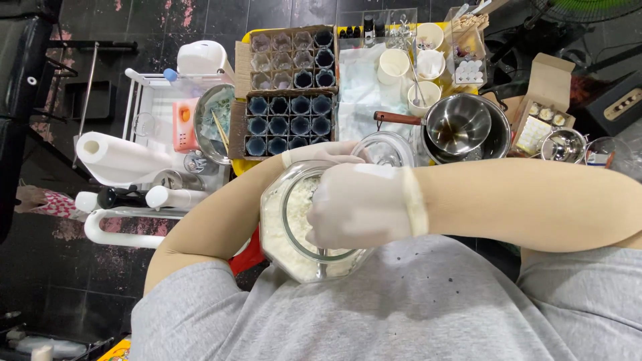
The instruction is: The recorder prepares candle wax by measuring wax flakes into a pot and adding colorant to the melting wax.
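Note:
I hold a large eight-sided glass jar of white flakes against my chest. My left hand, in a thin white glove, wraps around the jar's far side and steadies it. My gloved right hand covers the jar's wide mouth with fingers curled inside. A metal scoop shows through the glass below that hand. How much of the scoop sits in the flakes is hidden.
Just beyond the jar lies a round glass lid. A cardboard box of small dark-blue-filled glasses stands behind it, a steel pot with a small saucepan to the right, white cups, and a paper towel roll on the left cart.

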